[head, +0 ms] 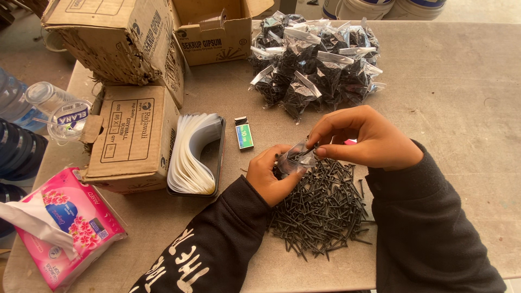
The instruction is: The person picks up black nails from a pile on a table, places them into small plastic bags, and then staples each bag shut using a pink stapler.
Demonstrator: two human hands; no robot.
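Observation:
My left hand (269, 176) holds a small clear plastic bag (296, 159) from below, just above a loose pile of black screws (321, 209) on the grey table (456, 135). My right hand (364, 137) pinches the bag's top edge with thumb and forefinger. Dark screws show inside the bag. Both arms wear black sleeves. A heap of filled, closed screw bags (315, 65) lies farther back.
A tray of empty clear bags (194, 154) stands left of my hands, with a small green and white box (244, 133) beside it. Cardboard boxes (133, 135) fill the left and back. A pink tissue pack (68, 225) and plastic cups (62, 111) sit at the left edge.

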